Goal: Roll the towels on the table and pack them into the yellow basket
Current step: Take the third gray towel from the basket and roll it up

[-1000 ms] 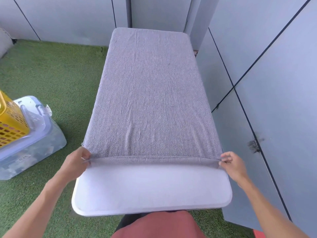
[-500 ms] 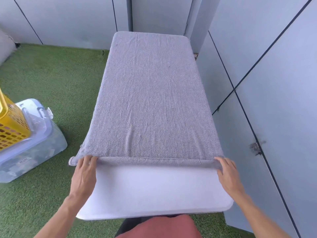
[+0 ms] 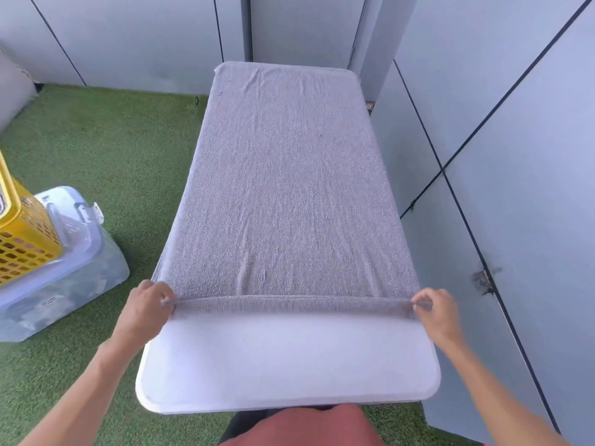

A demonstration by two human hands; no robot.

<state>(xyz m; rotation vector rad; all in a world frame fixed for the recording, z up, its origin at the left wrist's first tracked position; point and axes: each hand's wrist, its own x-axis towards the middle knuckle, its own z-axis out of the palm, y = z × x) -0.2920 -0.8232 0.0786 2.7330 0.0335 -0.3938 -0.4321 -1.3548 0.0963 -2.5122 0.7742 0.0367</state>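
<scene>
1. A grey towel [image 3: 286, 188] lies spread flat along the white counter [image 3: 289, 365], covering it from the far end to a narrow folded band at its near edge.
2. The left hand [image 3: 145, 312] pinches the left end of that folded band, fingers curled round the cloth at the counter's left edge.
3. The right hand [image 3: 436, 312] pinches the right end of the band in the same way, at the counter's right edge; the band runs taut and straight between the two hands.
4. The towel's long sides sit right at the counter's side edges, the left side drooping slightly over.
5. Nearer the person, a strip of counter shows bare up to its rounded near edge.
6. The yellow basket [image 3: 22, 239] stands on a clear lidded plastic bin [image 3: 74, 278] on the green artificial turf [image 3: 122, 149], well to the left of the counter.
7. Grey wall panels [image 3: 515, 156] stand close along the counter's right side and far end; the turf to the left lies open.
</scene>
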